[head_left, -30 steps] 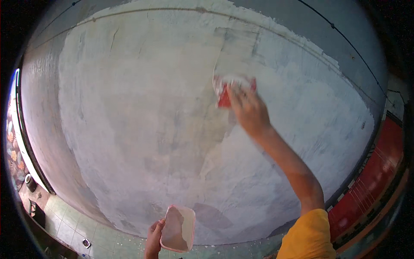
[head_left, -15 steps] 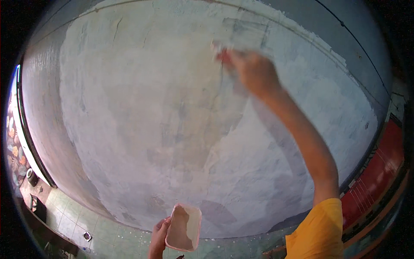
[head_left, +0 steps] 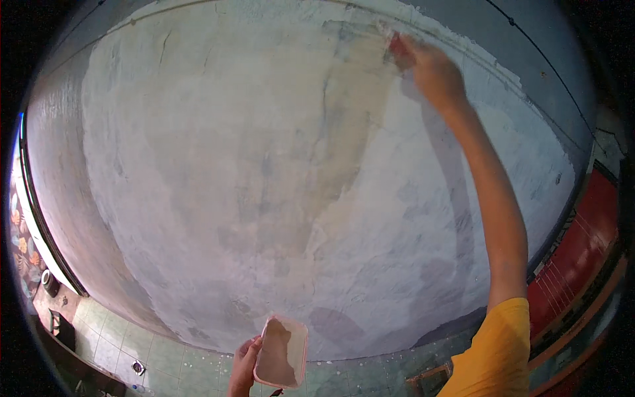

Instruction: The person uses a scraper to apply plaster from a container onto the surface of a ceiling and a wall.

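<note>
High on the pale, patchy wall, my right hand is closed round a red paintbrush. Its blurred tip meets the wall near the upper right edge of the whitish coat. A damp, beige-grey streak runs down the wall to the left of the brush. Low in front of me, my left hand grips the left side of a rectangular plastic tub. Inside the tub, a brownish-grey area covers the left part and a whitish area the right. My right arm is stretched up in a yellow sleeve.
Pale green floor tiles with white specks run along the wall's foot. A cable crosses the darker upper wall at right. A red panel stands far right. At left are a patterned cloth and a dark box-like object.
My right hand has moved the paintbrush up and to the right across the wall. The wet-looking streak there shows more fully. My left hand and the tub stay nearly in place.
</note>
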`<state>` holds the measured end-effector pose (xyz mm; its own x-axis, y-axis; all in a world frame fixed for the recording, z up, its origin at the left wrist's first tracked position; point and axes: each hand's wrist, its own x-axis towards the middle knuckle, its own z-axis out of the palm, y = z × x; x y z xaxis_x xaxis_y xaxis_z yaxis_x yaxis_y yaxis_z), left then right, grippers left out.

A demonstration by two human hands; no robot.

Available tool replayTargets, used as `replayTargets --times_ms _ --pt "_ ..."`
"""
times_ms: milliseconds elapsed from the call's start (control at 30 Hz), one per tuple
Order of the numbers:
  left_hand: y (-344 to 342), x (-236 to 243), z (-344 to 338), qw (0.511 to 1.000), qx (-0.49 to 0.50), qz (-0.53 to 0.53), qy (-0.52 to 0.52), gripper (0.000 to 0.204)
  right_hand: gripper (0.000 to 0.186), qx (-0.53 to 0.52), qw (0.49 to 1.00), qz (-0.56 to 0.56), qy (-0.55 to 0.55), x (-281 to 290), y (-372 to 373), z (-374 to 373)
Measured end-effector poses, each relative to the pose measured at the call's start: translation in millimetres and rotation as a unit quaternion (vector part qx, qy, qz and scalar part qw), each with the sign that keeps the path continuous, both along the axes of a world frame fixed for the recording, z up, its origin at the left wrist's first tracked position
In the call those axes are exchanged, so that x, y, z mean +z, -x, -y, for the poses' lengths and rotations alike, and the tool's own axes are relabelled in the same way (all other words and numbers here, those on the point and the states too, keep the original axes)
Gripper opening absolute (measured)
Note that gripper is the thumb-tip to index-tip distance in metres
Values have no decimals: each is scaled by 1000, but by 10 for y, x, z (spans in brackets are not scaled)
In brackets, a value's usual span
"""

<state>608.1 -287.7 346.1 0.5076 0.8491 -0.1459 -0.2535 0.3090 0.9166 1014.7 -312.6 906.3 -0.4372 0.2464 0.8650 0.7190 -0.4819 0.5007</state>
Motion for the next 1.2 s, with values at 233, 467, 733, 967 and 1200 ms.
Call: replayTargets --times_ms 233,467,733,967,1200 --pt "27 -8 48 1000 9 6 26 51 39 54 975 37 212 -2285 432 54" --pt "-61 105 3 1000 -17 -11 21 51 31 38 996 -65 38 -317 518 136" --pt "30 45 76 1000 11 6 19 50 40 62 975 83 195 -2004 540 -259" --pt "160 -55 84 1000 12 2 25 52 31 98 957 -30 271 -2490 741 69" --pt "58 41 90 999 -24 -5 27 53 32 75 995 4 62 -670 969 -303"
